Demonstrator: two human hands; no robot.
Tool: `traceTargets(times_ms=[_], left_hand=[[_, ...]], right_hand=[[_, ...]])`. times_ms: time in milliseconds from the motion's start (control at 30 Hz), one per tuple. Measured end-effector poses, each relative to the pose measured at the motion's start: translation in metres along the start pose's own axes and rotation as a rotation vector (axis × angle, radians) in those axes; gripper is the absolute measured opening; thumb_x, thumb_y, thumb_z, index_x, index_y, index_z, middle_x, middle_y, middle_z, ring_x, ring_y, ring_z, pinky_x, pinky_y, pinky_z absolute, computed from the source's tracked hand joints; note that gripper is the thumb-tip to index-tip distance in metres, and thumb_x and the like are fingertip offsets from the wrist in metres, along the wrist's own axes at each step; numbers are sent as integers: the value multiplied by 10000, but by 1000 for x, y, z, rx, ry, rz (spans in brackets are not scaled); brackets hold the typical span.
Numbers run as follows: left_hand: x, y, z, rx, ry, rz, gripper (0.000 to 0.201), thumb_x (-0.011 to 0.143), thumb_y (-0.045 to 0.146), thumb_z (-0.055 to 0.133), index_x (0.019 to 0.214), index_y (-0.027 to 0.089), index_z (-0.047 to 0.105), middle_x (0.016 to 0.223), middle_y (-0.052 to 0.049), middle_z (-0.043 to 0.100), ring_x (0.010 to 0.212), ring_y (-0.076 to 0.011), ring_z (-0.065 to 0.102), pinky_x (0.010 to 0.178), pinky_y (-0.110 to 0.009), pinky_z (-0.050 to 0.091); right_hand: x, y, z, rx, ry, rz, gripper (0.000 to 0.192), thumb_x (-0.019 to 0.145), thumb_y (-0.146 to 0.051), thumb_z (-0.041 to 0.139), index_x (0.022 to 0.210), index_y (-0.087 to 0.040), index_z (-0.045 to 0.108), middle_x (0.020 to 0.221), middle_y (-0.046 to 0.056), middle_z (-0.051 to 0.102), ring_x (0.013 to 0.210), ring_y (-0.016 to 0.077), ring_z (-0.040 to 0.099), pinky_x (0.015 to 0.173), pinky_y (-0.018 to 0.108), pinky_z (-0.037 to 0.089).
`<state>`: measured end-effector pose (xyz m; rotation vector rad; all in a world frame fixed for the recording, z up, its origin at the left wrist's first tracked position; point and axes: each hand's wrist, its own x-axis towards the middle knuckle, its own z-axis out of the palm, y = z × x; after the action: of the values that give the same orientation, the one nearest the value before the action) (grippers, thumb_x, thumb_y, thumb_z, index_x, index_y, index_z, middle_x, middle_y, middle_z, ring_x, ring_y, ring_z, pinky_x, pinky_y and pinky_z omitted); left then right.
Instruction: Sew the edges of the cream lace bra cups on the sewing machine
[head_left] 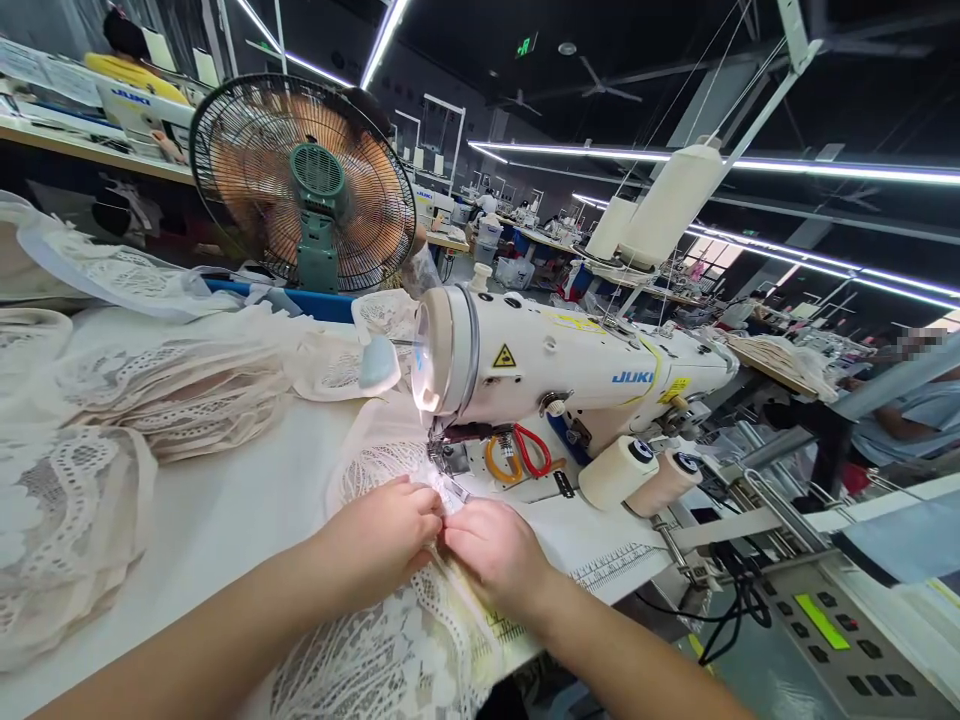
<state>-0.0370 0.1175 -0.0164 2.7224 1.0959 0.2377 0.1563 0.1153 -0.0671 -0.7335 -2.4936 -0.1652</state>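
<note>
A cream lace garment piece (375,655) runs over the table's front edge and up under the presser foot (444,455) of a white sewing machine (525,350). Just in front of the foot, my left hand (390,525) pinches the lace edge with curled fingers. Pressed against it on the right, my right hand (491,550) grips the same edge. My fingertips meet and hide the exact part of the fabric between them. More lace (367,465) lies flat beyond the needle, on the left.
Stacked lace pieces (210,385) cover the table's left side. Orange-handled and red-handled snips (529,450), a blade (564,484) and thread cones (619,472) lie right of the needle. A large fan (315,180) stands behind; a control box (832,620) is at lower right. Other people sit farther off.
</note>
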Motion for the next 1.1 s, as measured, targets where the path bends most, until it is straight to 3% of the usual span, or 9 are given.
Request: traceTargets(times_ms=[200, 400, 533, 767, 1100], left_hand=[[1, -13, 10, 33, 45, 55, 206, 820, 149, 537, 930, 222, 695, 1080, -59, 685, 1007, -235, 613, 959, -432, 441], [1, -15, 8, 80, 39, -5, 271, 844, 159, 528, 1068, 227, 664, 1207, -75, 647, 1141, -253, 558, 1032, -484, 379], [4, -14, 2, 107, 3, -51, 276, 883, 177, 478, 1083, 216, 663, 1231, -85, 636, 1189, -278, 518, 1047, -534, 347], [8, -21, 0, 148, 54, -58, 299, 907, 167, 396, 1029, 173, 669, 1166, -111, 652, 1195, -310, 504, 1040, -627, 313], [10, -31, 3, 151, 57, -124, 373, 921, 249, 340, 1136, 150, 629, 1253, -156, 603, 1202, -327, 489, 1030, -617, 328]], right_hand=[[-3, -2, -1, 28, -7, 49, 254, 884, -187, 446, 1050, -146, 635, 1092, 78, 682, 844, 190, 554, 741, 321, 485], [-1, -4, 0, -14, -26, 125, 305, 873, -179, 440, 1105, -130, 632, 1211, 74, 642, 846, 202, 545, 769, 336, 499], [-1, -4, 0, -59, 1, 99, 315, 860, -175, 453, 1117, -125, 628, 1213, 87, 642, 824, 209, 541, 746, 342, 506], [-3, -1, -1, -51, -49, 91, 353, 861, -187, 462, 1183, -139, 600, 1230, 113, 628, 860, 216, 560, 777, 357, 508], [-3, -1, -3, -21, -18, 71, 354, 894, -184, 432, 1193, -101, 601, 1205, 132, 637, 902, 221, 560, 815, 360, 506]])
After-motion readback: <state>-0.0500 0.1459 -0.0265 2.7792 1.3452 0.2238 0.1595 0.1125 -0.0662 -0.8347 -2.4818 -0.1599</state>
